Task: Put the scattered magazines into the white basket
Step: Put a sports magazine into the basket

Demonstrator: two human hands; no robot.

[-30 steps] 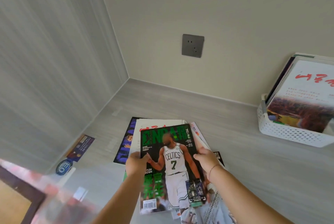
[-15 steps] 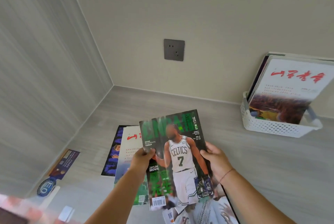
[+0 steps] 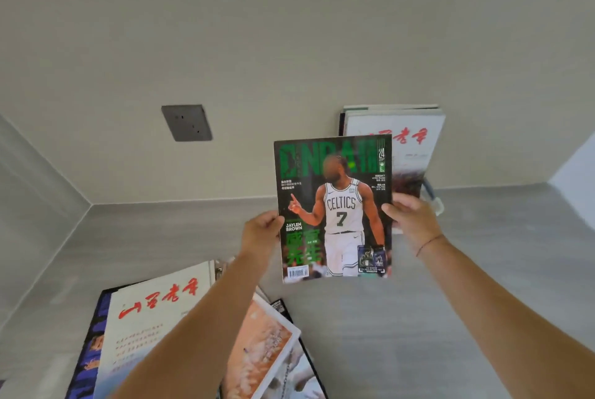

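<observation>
I hold a green basketball magazine (image 3: 335,205) upright in the air, cover facing me. My left hand (image 3: 262,232) grips its left edge and my right hand (image 3: 410,221) grips its right edge. Behind it, against the back wall, magazines with a white cover and red script (image 3: 415,144) stand in the white basket (image 3: 437,205), which the held magazine almost fully hides. At the lower left a pile of magazines lies on the grey counter: a white one with red script (image 3: 151,318), a dark blue one (image 3: 91,344) beneath it, and an orange-toned one (image 3: 260,344).
A grey wall socket (image 3: 186,122) sits on the back wall left of the held magazine. The grey counter (image 3: 483,302) meets walls at the back and left. A white surface (image 3: 576,170) shows at the far right.
Both hands have lifted the green magazine off the pile and carried it up and to the right, in front of the basket. The view has turned right with it.
</observation>
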